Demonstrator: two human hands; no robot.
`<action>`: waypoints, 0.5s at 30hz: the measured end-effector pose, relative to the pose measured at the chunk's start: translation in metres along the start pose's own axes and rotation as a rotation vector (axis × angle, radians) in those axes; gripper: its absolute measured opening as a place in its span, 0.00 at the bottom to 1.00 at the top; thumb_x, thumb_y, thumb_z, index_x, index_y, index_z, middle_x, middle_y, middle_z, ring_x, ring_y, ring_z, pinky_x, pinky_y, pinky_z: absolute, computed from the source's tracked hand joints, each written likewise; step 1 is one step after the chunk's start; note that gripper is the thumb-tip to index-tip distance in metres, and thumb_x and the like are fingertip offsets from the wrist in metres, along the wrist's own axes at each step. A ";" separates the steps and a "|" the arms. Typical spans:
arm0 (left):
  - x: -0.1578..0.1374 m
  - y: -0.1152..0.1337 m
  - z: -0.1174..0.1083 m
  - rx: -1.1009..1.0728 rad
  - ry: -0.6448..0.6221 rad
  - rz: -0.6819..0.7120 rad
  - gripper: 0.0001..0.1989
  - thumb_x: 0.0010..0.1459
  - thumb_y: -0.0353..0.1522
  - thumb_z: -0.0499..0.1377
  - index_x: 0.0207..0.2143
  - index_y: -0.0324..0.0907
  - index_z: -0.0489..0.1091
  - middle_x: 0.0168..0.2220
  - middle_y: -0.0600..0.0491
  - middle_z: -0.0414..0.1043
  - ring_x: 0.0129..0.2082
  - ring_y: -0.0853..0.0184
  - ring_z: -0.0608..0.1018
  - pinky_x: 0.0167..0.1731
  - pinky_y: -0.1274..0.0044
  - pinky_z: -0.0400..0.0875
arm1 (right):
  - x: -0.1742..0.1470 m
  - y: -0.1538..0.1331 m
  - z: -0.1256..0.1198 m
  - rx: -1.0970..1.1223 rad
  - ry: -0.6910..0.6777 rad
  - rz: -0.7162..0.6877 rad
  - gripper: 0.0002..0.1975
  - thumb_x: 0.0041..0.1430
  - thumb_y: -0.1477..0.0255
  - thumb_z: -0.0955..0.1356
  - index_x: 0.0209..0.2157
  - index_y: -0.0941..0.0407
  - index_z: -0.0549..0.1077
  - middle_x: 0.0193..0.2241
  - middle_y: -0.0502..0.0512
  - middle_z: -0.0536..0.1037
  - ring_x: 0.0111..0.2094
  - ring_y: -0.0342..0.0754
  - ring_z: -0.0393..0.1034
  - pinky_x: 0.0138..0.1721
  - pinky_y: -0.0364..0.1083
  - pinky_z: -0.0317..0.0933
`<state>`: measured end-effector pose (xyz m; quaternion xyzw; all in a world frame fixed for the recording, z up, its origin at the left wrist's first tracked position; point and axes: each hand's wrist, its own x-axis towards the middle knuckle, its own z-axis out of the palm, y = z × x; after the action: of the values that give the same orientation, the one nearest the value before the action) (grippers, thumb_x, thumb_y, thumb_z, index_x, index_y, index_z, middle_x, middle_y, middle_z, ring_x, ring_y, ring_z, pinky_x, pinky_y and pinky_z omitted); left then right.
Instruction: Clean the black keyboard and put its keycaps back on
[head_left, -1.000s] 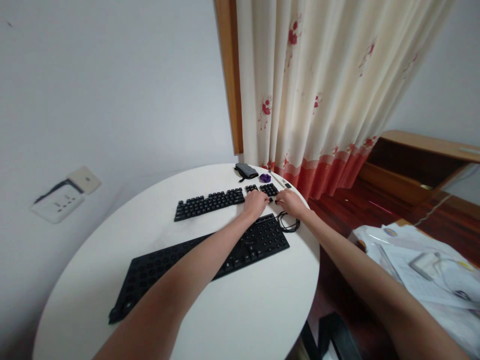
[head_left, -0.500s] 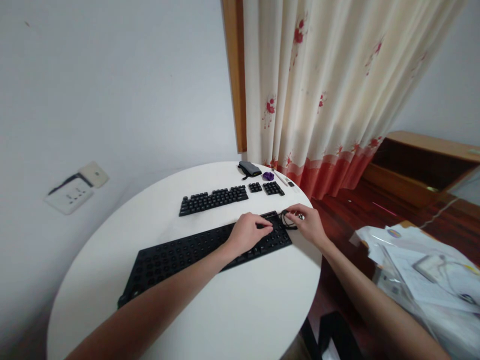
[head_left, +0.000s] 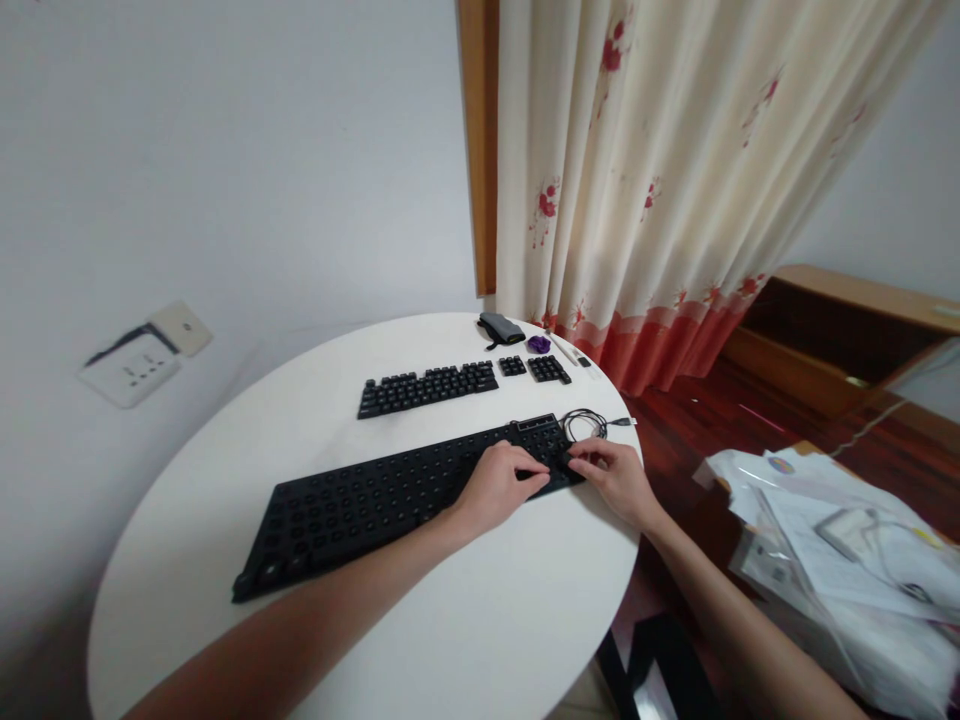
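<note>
A black keyboard base (head_left: 352,510) with its keycaps off lies slanted across the white round table. My left hand (head_left: 496,488) rests over its right half, thumb and fingers drawn together in a pinch; whatever is between the tips is hidden. At the keyboard's right end, my right hand (head_left: 611,475) has its fingertips pinched close to the number pad area. I cannot make out what they hold. Just behind that hand lies a coiled black cable (head_left: 585,424) with a plug (head_left: 622,422). Farther back, black keycaps (head_left: 427,390) stand grouped in rows.
Smaller keycap groups (head_left: 549,369) sit to the right of the main one. Behind them are a grey pouch (head_left: 501,329), a purple crumpled item (head_left: 538,344) and a slim white tool (head_left: 562,348). Plastic bags and papers (head_left: 840,550) lie right of the table (head_left: 450,640).
My right hand has moved from the cable towards me, onto the keyboard's right end, leaving the coil and plug exposed. My left hand is slightly lower. The view has shifted slightly.
</note>
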<state>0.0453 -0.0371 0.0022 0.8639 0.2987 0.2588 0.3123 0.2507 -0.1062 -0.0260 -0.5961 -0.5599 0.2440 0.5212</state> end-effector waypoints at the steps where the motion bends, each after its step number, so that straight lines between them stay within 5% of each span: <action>1: -0.001 0.000 0.001 0.005 0.010 0.020 0.04 0.56 0.30 0.66 0.35 0.47 0.81 0.36 0.57 0.82 0.36 0.67 0.79 0.43 0.73 0.68 | 0.000 0.001 0.000 0.000 -0.005 0.002 0.09 0.52 0.65 0.73 0.32 0.56 0.80 0.30 0.54 0.80 0.28 0.47 0.68 0.30 0.46 0.62; 15: -0.013 0.000 0.013 0.285 0.030 0.248 0.09 0.65 0.30 0.58 0.41 0.42 0.79 0.37 0.51 0.74 0.40 0.65 0.71 0.45 0.73 0.69 | -0.006 0.007 -0.005 0.017 -0.030 -0.050 0.08 0.54 0.65 0.73 0.33 0.56 0.80 0.33 0.56 0.81 0.33 0.50 0.71 0.36 0.48 0.66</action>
<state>0.0454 -0.0510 -0.0097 0.9257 0.2282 0.2631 0.1479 0.2561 -0.1118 -0.0322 -0.5739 -0.5801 0.2444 0.5238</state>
